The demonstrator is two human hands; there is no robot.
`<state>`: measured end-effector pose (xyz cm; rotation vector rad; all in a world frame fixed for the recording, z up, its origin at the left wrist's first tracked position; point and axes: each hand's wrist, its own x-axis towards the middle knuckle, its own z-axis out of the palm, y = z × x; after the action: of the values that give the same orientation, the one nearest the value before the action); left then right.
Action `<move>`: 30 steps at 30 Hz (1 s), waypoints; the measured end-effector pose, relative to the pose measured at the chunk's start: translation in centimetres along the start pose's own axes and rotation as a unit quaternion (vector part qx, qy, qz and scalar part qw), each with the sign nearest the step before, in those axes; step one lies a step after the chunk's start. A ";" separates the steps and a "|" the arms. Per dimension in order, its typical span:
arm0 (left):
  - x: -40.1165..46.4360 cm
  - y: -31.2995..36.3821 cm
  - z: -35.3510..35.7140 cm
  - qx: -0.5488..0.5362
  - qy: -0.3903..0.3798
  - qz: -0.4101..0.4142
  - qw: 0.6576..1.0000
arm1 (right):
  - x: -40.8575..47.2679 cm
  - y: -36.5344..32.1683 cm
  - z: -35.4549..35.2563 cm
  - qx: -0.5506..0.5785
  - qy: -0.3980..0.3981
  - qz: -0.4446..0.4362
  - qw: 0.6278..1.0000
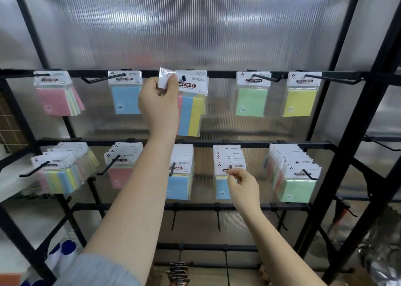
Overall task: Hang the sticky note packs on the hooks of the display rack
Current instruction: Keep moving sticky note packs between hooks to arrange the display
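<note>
sticky note pack (192, 105) upright, long axis vertical

Blue-capped white bottles (63, 255), lower left

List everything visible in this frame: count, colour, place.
display rack: one, black metal, translucent ribbed back panel, fills the view.
hooks: black, five per row on the two upper rows; bare ones on the rows below.
top-row sticky note packs: five hooks; pink-fronted, blue, multicolour pink/blue/yellow, green, yellow.
second-row sticky note packs: five stacks, count unclear; multicolour, pink, blue, blue, green-fronted.
dark packets: several, bottom centre.
blue-capped bottles: lower left, count unclear.
left hand: pinches the multicolour pack's header at the top-row middle hook.
right hand: fingertips at the fourth second-row hook.
</note>
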<state>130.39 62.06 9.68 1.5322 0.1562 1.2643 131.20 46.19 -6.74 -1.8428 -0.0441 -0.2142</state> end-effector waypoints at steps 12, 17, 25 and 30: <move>1.3 -3.2 3.1 -0.046 -0.015 -0.062 0.997 | 0.6 0.4 -0.3 -0.006 0.018 0.002 1.000; 3.4 -3.8 4.2 -0.027 -0.021 -0.103 0.994 | 1.0 0.8 -0.6 -0.007 0.012 0.012 1.000; 5.4 -5.0 6.6 0.049 -0.037 -0.148 0.987 | 2.9 1.0 -0.7 -0.016 0.001 0.010 1.000; 6.2 -6.1 7.5 0.072 -0.040 -0.159 0.984 | 3.9 0.6 -1.1 -0.014 0.002 0.011 1.000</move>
<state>141.71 63.92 9.98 1.6040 0.4312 0.9537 134.95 44.67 -6.42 -1.8701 -0.0185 -0.2048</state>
